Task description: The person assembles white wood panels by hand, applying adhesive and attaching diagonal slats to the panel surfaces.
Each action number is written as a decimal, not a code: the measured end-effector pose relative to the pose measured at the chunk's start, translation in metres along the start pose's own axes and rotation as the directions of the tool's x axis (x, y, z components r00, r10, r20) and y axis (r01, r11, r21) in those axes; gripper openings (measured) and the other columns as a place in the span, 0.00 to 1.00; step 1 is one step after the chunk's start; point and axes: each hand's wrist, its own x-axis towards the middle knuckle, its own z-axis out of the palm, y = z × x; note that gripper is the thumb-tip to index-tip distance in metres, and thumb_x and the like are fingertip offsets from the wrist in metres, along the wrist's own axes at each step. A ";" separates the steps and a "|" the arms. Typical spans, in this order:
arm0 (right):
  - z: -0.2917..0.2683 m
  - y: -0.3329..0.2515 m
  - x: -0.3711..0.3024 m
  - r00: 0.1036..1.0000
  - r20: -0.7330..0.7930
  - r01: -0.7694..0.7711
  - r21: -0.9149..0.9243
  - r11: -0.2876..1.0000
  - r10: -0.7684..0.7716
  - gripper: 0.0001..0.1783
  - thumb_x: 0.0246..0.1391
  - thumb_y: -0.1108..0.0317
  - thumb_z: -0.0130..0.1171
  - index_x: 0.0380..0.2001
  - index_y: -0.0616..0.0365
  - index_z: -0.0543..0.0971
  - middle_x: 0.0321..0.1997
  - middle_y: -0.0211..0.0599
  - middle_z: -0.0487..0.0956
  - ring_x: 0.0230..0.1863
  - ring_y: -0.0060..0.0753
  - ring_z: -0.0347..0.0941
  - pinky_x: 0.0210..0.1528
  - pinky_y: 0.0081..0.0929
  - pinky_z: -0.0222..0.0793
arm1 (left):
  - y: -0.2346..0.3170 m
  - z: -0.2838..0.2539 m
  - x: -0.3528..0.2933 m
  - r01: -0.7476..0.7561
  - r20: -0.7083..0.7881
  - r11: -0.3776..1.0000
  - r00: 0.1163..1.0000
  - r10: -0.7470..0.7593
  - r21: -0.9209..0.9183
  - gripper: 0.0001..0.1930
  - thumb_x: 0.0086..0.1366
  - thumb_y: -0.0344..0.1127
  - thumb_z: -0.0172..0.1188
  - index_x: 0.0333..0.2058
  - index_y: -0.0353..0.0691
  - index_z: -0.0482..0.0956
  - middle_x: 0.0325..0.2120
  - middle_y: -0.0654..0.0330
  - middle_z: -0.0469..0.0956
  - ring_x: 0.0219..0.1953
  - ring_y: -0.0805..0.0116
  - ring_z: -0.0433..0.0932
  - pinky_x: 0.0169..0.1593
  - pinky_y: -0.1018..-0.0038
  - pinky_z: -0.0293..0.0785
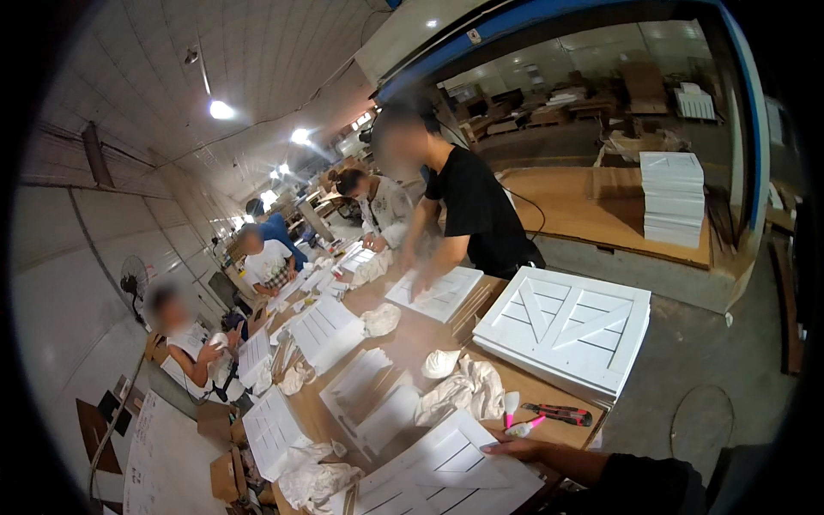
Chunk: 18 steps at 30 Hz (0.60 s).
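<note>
My right hand (513, 447) comes in from the lower right in a black sleeve. It grips the right edge of a white slatted panel (433, 481) with diagonal braces, which lies partly out of view at the bottom. Just beyond the fingers are a small white-and-pink bottle (525, 426), another white tube (511, 403) and a red-and-black utility knife (558, 415). A crumpled white cloth (468, 390) lies beyond the panel. My left hand is not in view.
A tall stack of white braced panels (562, 326) stands on the table's right corner. Across from me a person in a black shirt (481, 193) leans over another panel (436, 292). More people work along the table's far side. White boards (326, 330) and rags (322, 485) cover the left side.
</note>
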 end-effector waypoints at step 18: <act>-0.014 0.021 -0.018 0.912 -0.375 -0.257 -0.211 0.943 0.164 0.33 0.59 0.44 0.49 0.56 0.59 0.68 0.53 0.38 0.72 0.54 0.30 0.65 0.56 0.29 0.60 | -0.007 0.004 0.007 0.043 0.022 0.999 0.999 -0.042 -0.019 0.21 0.65 0.36 0.46 0.54 0.32 0.65 0.46 0.46 0.71 0.44 0.56 0.71 0.46 0.68 0.69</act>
